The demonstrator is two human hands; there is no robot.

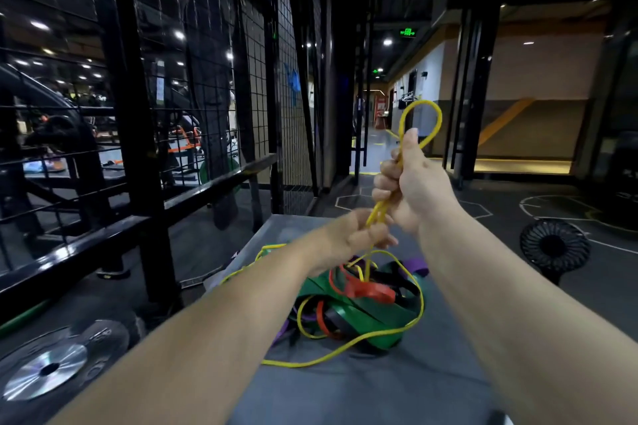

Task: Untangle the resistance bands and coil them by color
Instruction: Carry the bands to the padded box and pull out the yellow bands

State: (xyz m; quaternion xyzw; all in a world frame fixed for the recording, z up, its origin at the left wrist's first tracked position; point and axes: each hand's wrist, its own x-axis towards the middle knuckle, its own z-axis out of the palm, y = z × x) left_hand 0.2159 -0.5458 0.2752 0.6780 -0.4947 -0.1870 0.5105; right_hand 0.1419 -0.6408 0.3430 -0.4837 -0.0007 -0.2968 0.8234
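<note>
Thin yellow band: I am gripping it with right hand above left hand, loop standing right of centre, slack trailing across the multicoloured tangle below.

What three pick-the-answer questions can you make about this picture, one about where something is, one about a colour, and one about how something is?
1. Where is the black fan?
A) on the floor, right of the grey table
B) on the table
C) hanging on the fence

2. Which colour band do the left hand and right hand hold?
A) red
B) purple
C) yellow

3. How is the pile of bands on the table?
A) tangled together
B) in neat coils
C) inside a box

Answers:
1 A, the fan stands on the floor beside the table.
2 C, both hands grip the yellow band, and its loop sticks up.
3 A, green, red, purple and yellow bands cross over each other.
</note>
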